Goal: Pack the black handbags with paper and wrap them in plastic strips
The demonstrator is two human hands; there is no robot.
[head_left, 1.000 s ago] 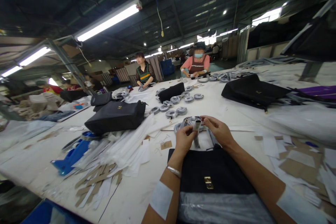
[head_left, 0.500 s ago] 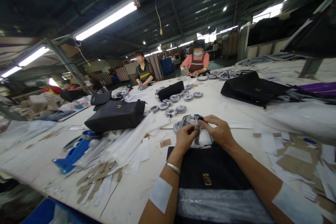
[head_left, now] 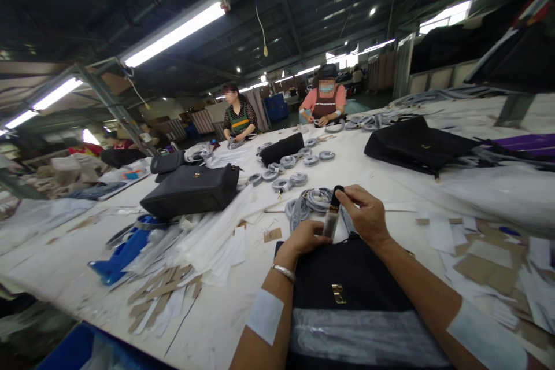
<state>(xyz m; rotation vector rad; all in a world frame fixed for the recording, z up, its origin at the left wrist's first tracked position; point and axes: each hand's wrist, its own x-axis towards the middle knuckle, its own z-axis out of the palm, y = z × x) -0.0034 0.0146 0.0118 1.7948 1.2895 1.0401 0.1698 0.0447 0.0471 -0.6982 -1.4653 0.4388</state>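
Observation:
A black handbag (head_left: 359, 272) with a gold clasp (head_left: 339, 293) lies in front of me, clear plastic film (head_left: 355, 329) across its lower front. Above its top edge stands a strap (head_left: 330, 224) in pale wrapping, its black end bare with a bit of gold metal. My right hand (head_left: 364, 214) pinches that black end between thumb and fingers. Lower down, my left hand (head_left: 309, 237) is closed round the wrapped part, thumb to the right. Just behind the hands sits a coiled grey wrapped strap (head_left: 318, 199).
Several coiled straps (head_left: 299, 179) lie farther back. Black bags rest at left (head_left: 191, 191) and right (head_left: 418, 147). A blue tape dispenser (head_left: 125, 251) and paper strips (head_left: 162, 295) are to my left, card scraps (head_left: 489, 266) to my right. Two people work across the table.
My right hand has drawn the black strap end slightly upward, so more of it shows. My left hand has dropped a little, and the wrapped part now tilts right.

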